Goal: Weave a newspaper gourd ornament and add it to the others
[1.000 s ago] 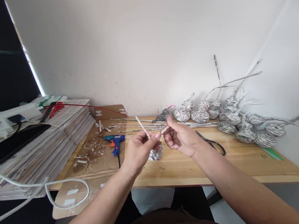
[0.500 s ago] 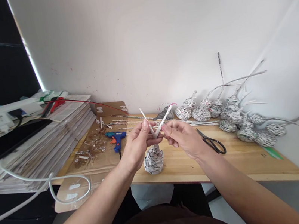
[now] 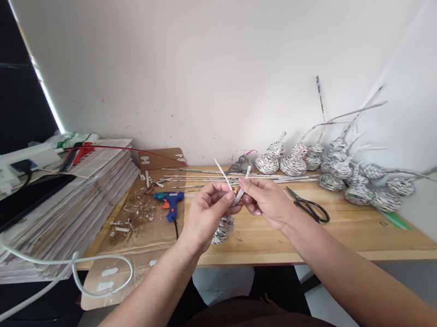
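Between my two hands are white rolled-paper strips (image 3: pixel 223 172) that stick up in a narrow V. My left hand (image 3: pixel 209 209) is closed, thumb pressing on the strips near their base. On the other side my right hand (image 3: pixel 265 197) pinches the right-hand strip between thumb and fingers. Below my left hand a small gourd-shaped body woven from newspaper strips (image 3: pixel 223 231) shows in part; its upper end is hidden behind my fingers. A blue glue gun (image 3: pixel 173 205) lies left of my hands, and black-handled scissors (image 3: pixel 308 205) lie to the right.
Several finished woven paper gourds (image 3: pixel 341 169) crowd the right back of the wooden table (image 3: pixel 326 243). Long paper sticks (image 3: pixel 204 178) lie along the wall. Stained cardboard (image 3: pixel 134 237) with scraps covers the left, beside a newspaper stack (image 3: pixel 109 181) and a looped white cable (image 3: pixel 130 271).
My hands have drawn closer together, and the V of strips has shifted right and narrowed. The right-hand strip shows less above my fingers. The woven body below is more covered.
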### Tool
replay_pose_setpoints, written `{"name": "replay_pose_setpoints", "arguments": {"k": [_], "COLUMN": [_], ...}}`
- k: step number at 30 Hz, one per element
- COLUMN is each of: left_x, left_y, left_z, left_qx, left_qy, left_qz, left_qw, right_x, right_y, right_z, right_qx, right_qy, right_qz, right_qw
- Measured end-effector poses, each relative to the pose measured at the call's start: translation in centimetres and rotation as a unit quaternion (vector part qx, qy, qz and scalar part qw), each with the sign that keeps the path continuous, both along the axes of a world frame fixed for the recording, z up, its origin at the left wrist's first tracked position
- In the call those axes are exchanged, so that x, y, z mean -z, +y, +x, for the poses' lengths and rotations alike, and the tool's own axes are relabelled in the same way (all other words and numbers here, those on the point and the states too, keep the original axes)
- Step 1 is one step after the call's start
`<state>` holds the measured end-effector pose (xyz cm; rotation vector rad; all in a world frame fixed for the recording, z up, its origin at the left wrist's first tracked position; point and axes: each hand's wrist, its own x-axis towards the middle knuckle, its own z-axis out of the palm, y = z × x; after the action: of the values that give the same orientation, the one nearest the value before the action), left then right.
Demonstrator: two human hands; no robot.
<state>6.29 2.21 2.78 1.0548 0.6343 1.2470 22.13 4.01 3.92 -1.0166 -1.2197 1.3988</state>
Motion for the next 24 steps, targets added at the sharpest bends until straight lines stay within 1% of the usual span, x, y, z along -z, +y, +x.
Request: {"name": "replay_pose_setpoints", "arguments": {"k": [6,7,8,10,12,13,14,17,18,22,24], "left_x": [0.3,0.4,0.4,0.5,0.5,0.5,0.5,0.5,0.5,0.1,0.0], "left_y": [0.1,0.1,0.1,0.1,0.0,-0.1,-0.1,-0.3,-0.3,-0.5,-0.5], "left_z": [0.3,0.4,0.5,0.6,0.6,0.6,0.6,0.6,0.6,0.6,0.6], "left_qx": [-0.02,-0.021,-0.022,-0.027,-0.035,-0.039,-0.043,-0.042,-0.036,-0.016,-0.015], "left_qy": [0.001,0.001,0.001,-0.001,-0.009,-0.013,-0.018,-0.021,-0.019,-0.015,-0.018], "left_qz": [-0.002,-0.003,-0.001,0.003,0.005,0.002,-0.002,-0.013,-0.013,-0.003,-0.005], "left_qw": [1.0,1.0,1.0,1.0,0.999,0.999,0.999,0.999,0.999,1.0,1.0], "right_x": [-0.1,-0.1,-0.1,-0.1,0.0,0.0,0.1,0.1,0.1,0.0,-0.1], "right_y": [-0.7,-0.7,-0.8,-0.9,-0.9,-0.9,-0.9,-1.0,-1.0,-1.1,-1.2], "right_z": [0.2,0.1,0.0,-0.3,-0.5,-0.5,-0.5,-0.3,-0.3,-0.4,-0.6], "right_qx": [0.047,0.049,0.041,0.005,-0.027,-0.028,-0.022,0.009,0.006,-0.036,-0.036], "right_qy": [-0.079,-0.077,-0.061,0.002,0.057,0.067,0.068,0.052,0.057,0.1,0.108], "right_qz": [0.103,0.098,0.078,0.001,-0.063,-0.071,-0.064,-0.026,-0.031,-0.092,-0.093], "right_qw": [0.99,0.991,0.994,1.0,0.996,0.995,0.995,0.998,0.998,0.99,0.989]}}
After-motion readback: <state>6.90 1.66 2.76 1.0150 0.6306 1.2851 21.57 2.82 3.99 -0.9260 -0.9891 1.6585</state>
